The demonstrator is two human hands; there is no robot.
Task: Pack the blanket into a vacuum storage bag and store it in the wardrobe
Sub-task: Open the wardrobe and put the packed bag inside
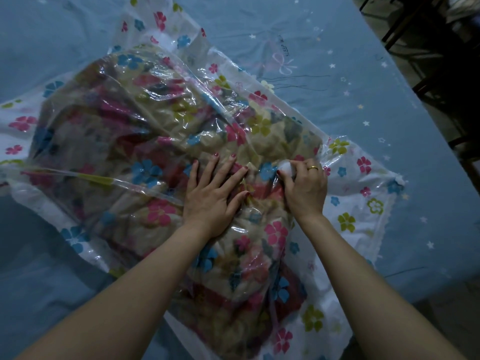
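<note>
Blanket (145, 131), beige and floral, is sealed inside clear flower-printed vacuum bag (363, 203) on blue bed sheet (337, 74), pressed by spread left hand (211, 196) while small white valve cap (287, 169) is pinched by right hand (305, 188); air could re-enter if cap is left loose.
</note>
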